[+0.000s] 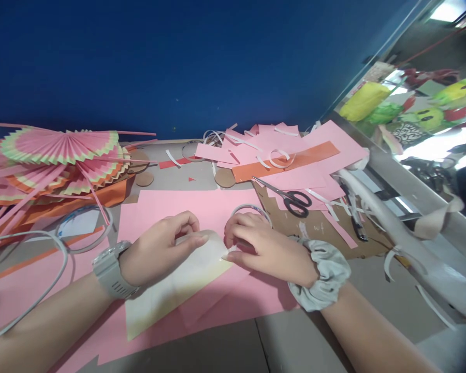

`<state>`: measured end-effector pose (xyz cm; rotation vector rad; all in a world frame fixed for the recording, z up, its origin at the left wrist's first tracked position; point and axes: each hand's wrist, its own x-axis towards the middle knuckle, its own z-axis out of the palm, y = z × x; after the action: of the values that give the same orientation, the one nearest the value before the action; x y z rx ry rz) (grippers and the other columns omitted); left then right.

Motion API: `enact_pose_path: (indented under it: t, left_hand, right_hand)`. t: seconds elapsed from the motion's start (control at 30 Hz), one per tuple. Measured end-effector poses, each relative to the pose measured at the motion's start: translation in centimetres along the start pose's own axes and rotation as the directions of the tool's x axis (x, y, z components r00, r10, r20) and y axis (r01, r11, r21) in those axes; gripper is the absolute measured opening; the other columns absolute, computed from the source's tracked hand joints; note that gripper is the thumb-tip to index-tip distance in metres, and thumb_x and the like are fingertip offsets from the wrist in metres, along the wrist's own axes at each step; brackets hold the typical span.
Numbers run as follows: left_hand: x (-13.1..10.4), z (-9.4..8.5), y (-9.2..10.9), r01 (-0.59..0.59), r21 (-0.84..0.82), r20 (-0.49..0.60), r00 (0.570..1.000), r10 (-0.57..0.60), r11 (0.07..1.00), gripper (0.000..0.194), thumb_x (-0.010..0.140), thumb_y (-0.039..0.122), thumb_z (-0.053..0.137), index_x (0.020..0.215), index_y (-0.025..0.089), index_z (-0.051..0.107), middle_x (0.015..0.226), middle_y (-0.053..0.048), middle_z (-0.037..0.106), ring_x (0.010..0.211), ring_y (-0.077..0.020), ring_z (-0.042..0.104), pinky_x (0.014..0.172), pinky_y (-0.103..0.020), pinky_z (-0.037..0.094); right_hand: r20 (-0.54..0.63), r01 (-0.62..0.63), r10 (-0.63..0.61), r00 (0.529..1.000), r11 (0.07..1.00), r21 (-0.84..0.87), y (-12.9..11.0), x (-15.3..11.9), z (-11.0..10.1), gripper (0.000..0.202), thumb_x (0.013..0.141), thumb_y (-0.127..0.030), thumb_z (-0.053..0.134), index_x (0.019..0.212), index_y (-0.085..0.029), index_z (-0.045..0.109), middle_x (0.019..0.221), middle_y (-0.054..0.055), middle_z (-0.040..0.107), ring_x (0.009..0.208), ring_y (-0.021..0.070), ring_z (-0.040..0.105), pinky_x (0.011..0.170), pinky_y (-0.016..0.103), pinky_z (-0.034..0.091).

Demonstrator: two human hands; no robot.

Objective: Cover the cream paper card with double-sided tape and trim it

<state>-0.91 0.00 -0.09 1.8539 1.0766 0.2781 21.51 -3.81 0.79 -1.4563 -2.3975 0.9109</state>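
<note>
A pale yellow-and-white sheet of paper (pixel 171 285) slants over pink paper (pixel 178 199) in front of me. My left hand (pixel 171 238), with a grey watch (pixel 114 269) at the wrist, curls its fingers and pinches the pale sheet's upper edge between thumb and forefinger. At the sheet's right corner, my right hand (pixel 248 238) has its fingers curled and its thumb pressed to that corner; a small white bit shows at the thumb tip. Just behind the right hand lies a roll of tape (pixel 252 207), partly hidden. A pale green scrunchie (pixel 320 274) circles my right wrist.
Black-handled scissors (pixel 297 202) and a utility knife (pixel 357 223) lie at the right, near pink offcuts (pixel 314 178) and an orange strip (pixel 287 160). Folded paper fans (pixel 62 150) are piled at the left. A white cable (pixel 62 259) loops beside my left forearm. A blue wall (pixel 178 62) stands behind.
</note>
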Motion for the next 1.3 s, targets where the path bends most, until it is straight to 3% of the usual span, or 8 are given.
enact_pose_path:
  t: [0.3, 0.6, 1.03, 1.1, 1.2, 1.27, 1.3]
  left_hand:
    - [-0.1, -0.2, 0.5, 0.022, 0.057, 0.02, 1.0, -0.023, 0.998, 0.024, 0.089, 0.046, 0.045, 0.082, 0.023, 0.048, 0.069, 0.007, 0.049, 0.062, -0.0117, 0.044, 0.056, -0.024, 0.034]
    - [-0.2, -0.1, 0.6, 0.056, -0.081, 0.093, 0.994, -0.049, 0.995, 0.023, 0.088, 0.046, 0.047, 0.082, 0.023, 0.046, 0.072, 0.006, 0.049, 0.063, -0.0119, 0.044, 0.057, -0.024, 0.035]
    - [-0.2, 0.0, 0.8, 0.04, 0.021, 0.034, 0.999, -0.04, 0.999, 0.028, 0.088, 0.05, 0.043, 0.08, 0.023, 0.046, 0.067, 0.005, 0.044, 0.059, -0.0126, 0.041, 0.055, -0.025, 0.034]
    - [-0.3, -0.1, 0.6, 0.044, 0.03, 0.017, 0.999, -0.044, 0.999, 0.027, 0.087, 0.049, 0.045, 0.08, 0.023, 0.045, 0.065, 0.006, 0.043, 0.058, -0.0122, 0.04, 0.054, -0.024, 0.033]
    - [-0.2, -0.1, 0.6, 0.04, 0.003, 0.041, 0.998, -0.04, 0.999, 0.023, 0.088, 0.045, 0.045, 0.083, 0.022, 0.048, 0.069, 0.005, 0.048, 0.062, -0.0123, 0.043, 0.056, -0.024, 0.035]
    - [-0.1, -0.1, 0.7, 0.011, 0.011, 0.063, 0.998, -0.011, 1.0, 0.024, 0.089, 0.043, 0.045, 0.08, 0.021, 0.051, 0.072, 0.004, 0.05, 0.064, -0.0124, 0.045, 0.058, -0.024, 0.036]
    - [0.0, -0.1, 0.7, -0.009, 0.033, 0.067, 0.998, 0.007, 0.999, 0.026, 0.089, 0.042, 0.044, 0.076, 0.021, 0.05, 0.071, 0.004, 0.049, 0.064, -0.0124, 0.044, 0.058, -0.024, 0.035]
  right_hand:
    - [0.011, 0.019, -0.018, 1.0, 0.998, -0.063, 0.2, -0.2, 0.1, 0.025, 0.076, -0.038, 0.069, 0.089, -0.023, 0.055, 0.099, 0.0, 0.054, 0.098, 0.0213, 0.046, 0.09, 0.04, 0.03]
    - [0.044, 0.023, -0.021, 0.999, 0.999, -0.032, 0.2, -0.4, 0.1, 0.017, 0.08, -0.035, 0.065, 0.091, -0.024, 0.057, 0.104, 0.001, 0.052, 0.099, 0.0219, 0.045, 0.092, 0.041, 0.032]
    - [0.007, 0.028, -0.028, 1.0, 0.999, -0.029, 0.1, -0.6, 0.1, 0.016, 0.08, -0.03, 0.065, 0.087, -0.022, 0.054, 0.101, 0.003, 0.056, 0.098, 0.0233, 0.048, 0.089, 0.041, 0.036]
    - [-0.028, -0.003, 0.003, 1.0, 1.0, 0.007, 0.1, -0.8, 0.0, 0.025, 0.079, -0.03, 0.065, 0.099, -0.022, 0.053, 0.106, 0.004, 0.057, 0.101, 0.0241, 0.048, 0.088, 0.041, 0.038]
    - [-0.004, -0.014, 0.014, 1.0, 0.999, 0.044, -0.1, -1.0, -0.4, 0.061, 0.072, -0.04, 0.07, 0.124, -0.023, 0.044, 0.121, 0.007, 0.052, 0.111, 0.0275, 0.044, 0.09, 0.042, 0.039]
    - [0.064, 0.009, -0.012, 0.998, 0.998, 0.058, -0.1, -1.1, -0.7, 0.067, 0.067, -0.051, 0.072, 0.122, -0.024, 0.046, 0.123, 0.008, 0.05, 0.113, 0.029, 0.043, 0.091, 0.043, 0.04]
    - [0.083, 0.014, -0.02, 0.996, 0.998, 0.068, -0.2, -1.0, -0.7, 0.06, 0.068, -0.054, 0.07, 0.115, -0.023, 0.051, 0.122, 0.007, 0.05, 0.113, 0.0287, 0.042, 0.091, 0.042, 0.04]
